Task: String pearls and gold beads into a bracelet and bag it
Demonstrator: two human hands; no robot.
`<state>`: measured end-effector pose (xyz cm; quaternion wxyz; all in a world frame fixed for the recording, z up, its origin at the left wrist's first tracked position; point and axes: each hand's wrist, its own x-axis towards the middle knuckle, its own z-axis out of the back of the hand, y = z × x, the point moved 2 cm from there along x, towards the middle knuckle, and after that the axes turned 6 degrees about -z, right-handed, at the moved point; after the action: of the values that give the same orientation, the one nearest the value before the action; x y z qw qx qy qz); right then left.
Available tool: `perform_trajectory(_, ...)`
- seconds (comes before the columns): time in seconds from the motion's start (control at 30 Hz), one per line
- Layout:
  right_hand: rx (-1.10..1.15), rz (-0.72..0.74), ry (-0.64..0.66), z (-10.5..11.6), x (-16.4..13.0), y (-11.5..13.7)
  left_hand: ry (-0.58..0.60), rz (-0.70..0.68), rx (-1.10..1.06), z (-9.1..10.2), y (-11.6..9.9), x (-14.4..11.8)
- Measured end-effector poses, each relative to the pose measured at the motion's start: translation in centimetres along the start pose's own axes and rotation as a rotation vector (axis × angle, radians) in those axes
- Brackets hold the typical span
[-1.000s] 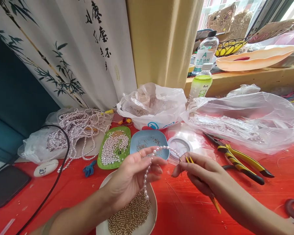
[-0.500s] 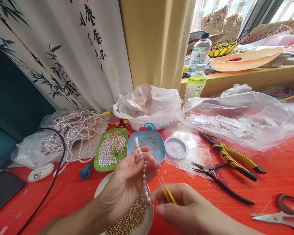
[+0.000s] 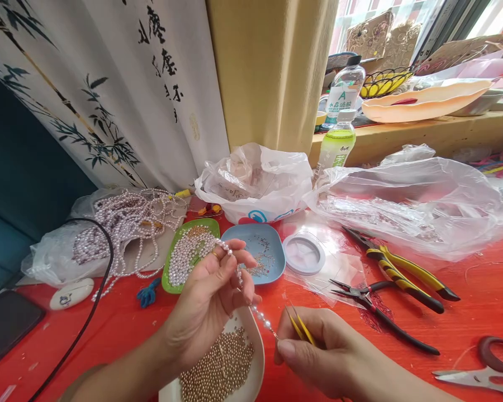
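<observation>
Pinching pearl strand (image 3: pixel 238 276), yellow tweezers (image 3: pixel 300 326)

Bright daylight enters from the window (image 3: pixel 406 22) at the upper right of the frame, where the panes are washed out. The red table (image 3: pixel 465 324) shines with soft glare; shadows are faint. Focus is sharp at centre, while wide-angle distortion bends and stretches the edges.

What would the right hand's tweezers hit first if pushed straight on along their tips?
Likely the pearl strand hanging from the left hand; the tweezers in the right hand point up-left at it. Depth is unclear.
</observation>
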<state>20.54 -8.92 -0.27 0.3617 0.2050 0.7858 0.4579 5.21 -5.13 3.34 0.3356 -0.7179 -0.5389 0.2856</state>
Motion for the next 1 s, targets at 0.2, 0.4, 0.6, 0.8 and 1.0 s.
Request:
perform_trajectory(0.2,0.007,0.008,-0.06,0.4,-0.1,1.0,0.218,0.099,0.461,0.2,0.3,-0.1)
perform_trajectory(0.4,-0.093,0.056,-0.162,0.5,-0.3,1.5,0.286,0.026,0.825,-0.4,0.4,-0.7)
perform_trajectory(0.6,-0.241,0.076,-0.272,0.4,-0.9,2.7,0.29,-0.039,0.952,-0.5,-0.1,-0.8)
perform_trajectory(0.8,-0.455,0.225,-0.378,1.1,-1.1,3.1,0.245,0.085,0.965,-0.1,-0.1,-0.6)
perform_trajectory(1.0,-0.432,0.176,-0.255,1.6,-0.9,2.9,0.254,0.157,0.763,0.1,-0.3,-0.3)
